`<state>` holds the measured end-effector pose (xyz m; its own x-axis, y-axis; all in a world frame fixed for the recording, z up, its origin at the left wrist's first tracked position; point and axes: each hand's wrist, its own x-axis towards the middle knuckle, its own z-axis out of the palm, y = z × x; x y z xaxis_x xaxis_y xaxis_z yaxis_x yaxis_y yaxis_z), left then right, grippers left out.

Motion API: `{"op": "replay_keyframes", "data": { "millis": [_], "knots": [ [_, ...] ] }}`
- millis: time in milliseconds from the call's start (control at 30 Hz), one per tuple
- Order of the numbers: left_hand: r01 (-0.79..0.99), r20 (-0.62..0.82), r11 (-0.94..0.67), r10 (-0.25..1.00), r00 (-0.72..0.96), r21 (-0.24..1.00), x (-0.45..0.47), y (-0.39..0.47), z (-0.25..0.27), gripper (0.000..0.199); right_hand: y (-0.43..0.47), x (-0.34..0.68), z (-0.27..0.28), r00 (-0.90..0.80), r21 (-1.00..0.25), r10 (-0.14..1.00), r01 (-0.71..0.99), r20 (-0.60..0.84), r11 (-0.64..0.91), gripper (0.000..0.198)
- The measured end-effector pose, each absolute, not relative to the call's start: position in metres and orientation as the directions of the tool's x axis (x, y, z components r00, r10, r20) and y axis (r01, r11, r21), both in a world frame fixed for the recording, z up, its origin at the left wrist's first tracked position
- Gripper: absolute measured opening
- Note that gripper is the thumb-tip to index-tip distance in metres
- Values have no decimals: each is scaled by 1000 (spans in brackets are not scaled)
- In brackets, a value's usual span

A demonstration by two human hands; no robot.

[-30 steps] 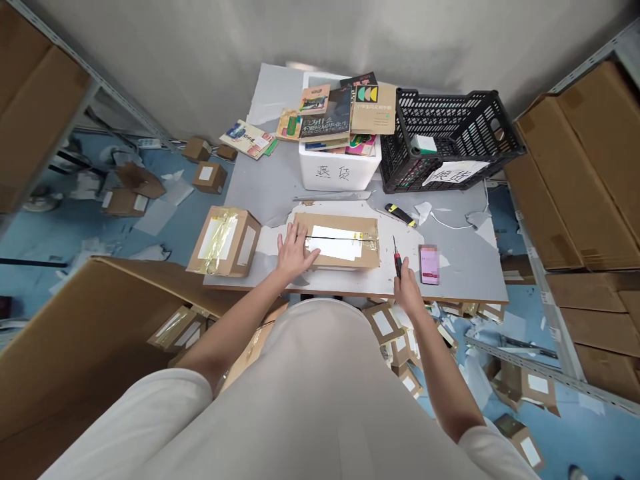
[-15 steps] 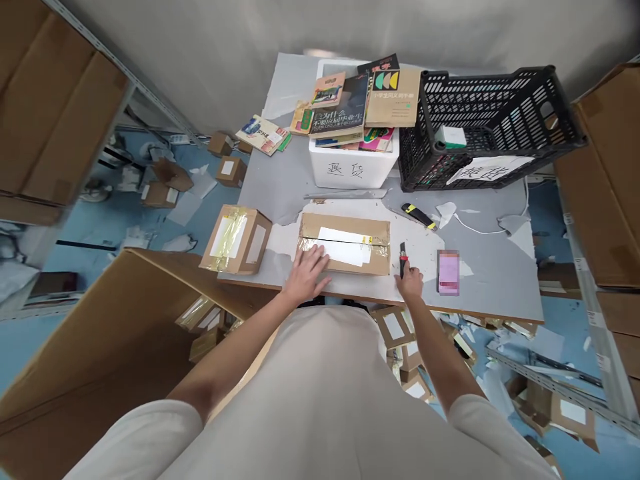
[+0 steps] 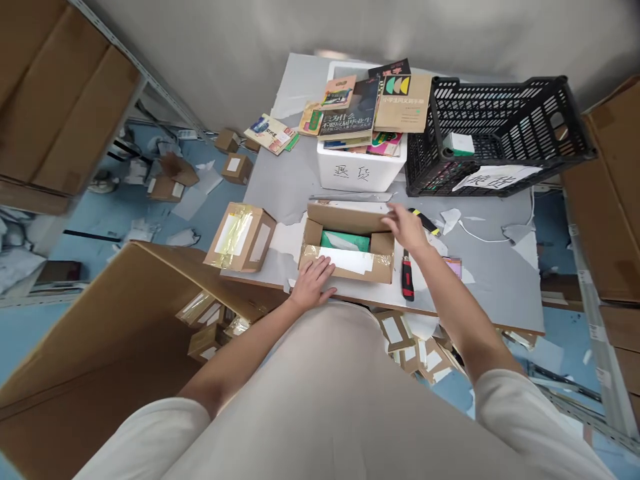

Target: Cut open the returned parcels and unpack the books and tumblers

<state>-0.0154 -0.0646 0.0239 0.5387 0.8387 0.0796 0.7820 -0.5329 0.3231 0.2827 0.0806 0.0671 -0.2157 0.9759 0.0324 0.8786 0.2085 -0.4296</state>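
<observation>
Grey wall [image 3: 225, 53], littered blue floor [image 3: 103, 213], grey-topped table [image 3: 280, 187], metal shelving [image 3: 591, 320].

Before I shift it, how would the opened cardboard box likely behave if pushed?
The opened cardboard box would probably slide before tipping, since it sits low and broad on the table. Its upraised far flap, at the right hand, likely bends easily, looking like thin board.

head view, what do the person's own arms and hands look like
The left hand and right hand are bare, without gloves. No watch or band shows at either wrist. The forearms are uncovered below loose, short, off-white fabric sleeves, which match the plain off-white shirt. No print or marking shows on the sleeves.
</observation>
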Motion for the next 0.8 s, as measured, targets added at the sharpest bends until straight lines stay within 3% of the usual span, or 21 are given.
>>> {"op": "replay_keyframes", "data": {
  "millis": [100,200,333,467,533,633,700,800],
  "knots": [
    [778,53,-511,846,531,365,-16,-55,34,62,110,286,49,1,-472,1000,882,16,7,52],
    [804,43,-451,880,473,387,-24,-18,51,66,112,280,44,19,-379,997,924,-80,-48,43],
    [847,17,-403,905,424,347,-40,52,65,73,73,272,68,-163,-187,979,965,123,184,48],
    [814,-135,-397,861,490,425,-51,93,58,68,16,260,96,-481,-184,876,865,-37,467,57],
    [808,-215,-331,852,478,487,-54,100,55,70,-13,254,100,-500,-145,863,862,-74,487,54],
    [814,-327,-260,819,471,520,-56,101,59,75,-58,247,91,-488,-53,873,872,-8,487,27],
    [844,-391,-262,795,464,468,-53,99,65,81,-87,244,80,-489,-23,872,872,22,490,28],
    [915,-444,-279,807,388,291,-38,89,71,109,-119,241,71,-499,-78,866,864,-6,498,27]
  ]
}}
